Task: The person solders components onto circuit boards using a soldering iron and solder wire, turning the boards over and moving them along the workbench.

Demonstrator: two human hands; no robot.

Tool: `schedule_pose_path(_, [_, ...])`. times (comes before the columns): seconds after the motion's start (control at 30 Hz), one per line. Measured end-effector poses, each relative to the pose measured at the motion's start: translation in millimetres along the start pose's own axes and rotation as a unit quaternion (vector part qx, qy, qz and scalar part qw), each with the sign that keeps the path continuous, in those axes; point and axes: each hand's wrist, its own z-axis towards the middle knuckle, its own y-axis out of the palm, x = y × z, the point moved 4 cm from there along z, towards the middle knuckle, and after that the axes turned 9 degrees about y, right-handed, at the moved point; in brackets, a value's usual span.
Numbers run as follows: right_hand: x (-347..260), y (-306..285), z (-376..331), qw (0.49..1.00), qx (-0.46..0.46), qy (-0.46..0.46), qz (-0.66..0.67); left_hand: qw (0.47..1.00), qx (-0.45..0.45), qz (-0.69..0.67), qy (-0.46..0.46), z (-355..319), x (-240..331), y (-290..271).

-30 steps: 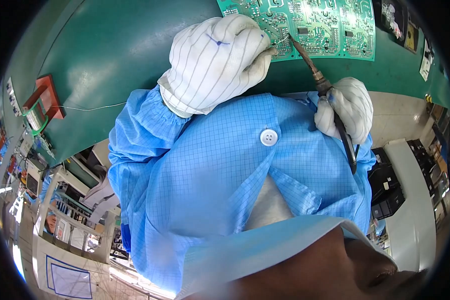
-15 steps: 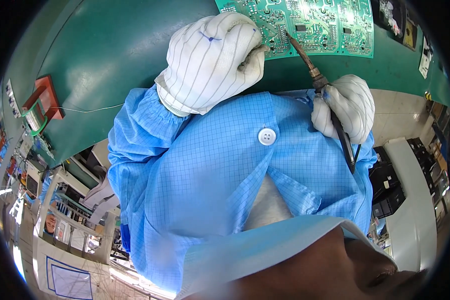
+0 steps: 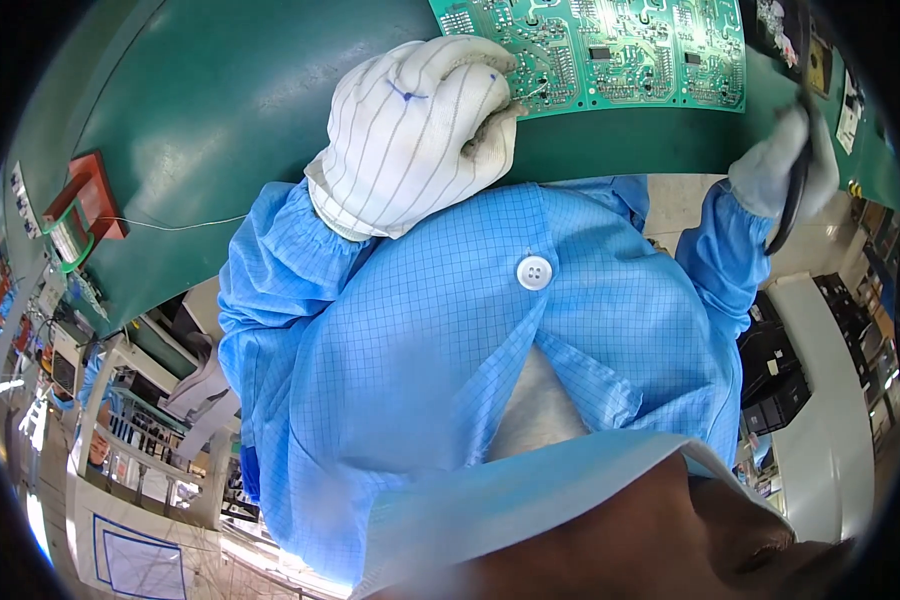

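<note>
My left hand (image 3: 420, 135), in a white striped glove, is closed at the lower left corner of a green circuit board panel (image 3: 635, 85). A thin end of solder wire shows at its fingertips, over the board. That solder wire (image 3: 175, 228) runs from a spool (image 3: 68, 240) at the left and passes out of sight at my left sleeve. Off the board to the right, my gloved right hand (image 3: 765, 170) is closed around a soldering iron (image 3: 796, 195). Motion smears this hand and the iron, whose tip I cannot make out.
The spool's red stand (image 3: 98, 195) rests on the green work mat (image 3: 220, 90). Dark trays or boxes with small items (image 3: 820, 65) lie at the upper right. Black crates (image 3: 775, 385) stand beyond the table edge, below my right arm.
My right hand has carried the soldering iron off the board, to the right and upward. My left hand has drawn slightly left and down, still closed.
</note>
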Motion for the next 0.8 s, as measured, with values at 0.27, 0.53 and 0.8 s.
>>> schedule_pose_path(0.27, [-21.8,3.7,-7.7,0.999,-0.023,0.034,0.036,0.999,0.041,-0.014,0.012,-14.4,3.8,-6.8])
schedule_pose_path(0.53, [-45.7,4.2,-19.6,0.984,-0.114,0.074,0.112,0.999,0.038,-0.029,0.01,-27.1,4.8,-12.9])
schedule_pose_path(0.8, [-49.7,5.3,-23.5,0.963,-0.189,0.085,0.17,0.998,0.052,-0.027,0.021,-29.4,3.3,-12.3])
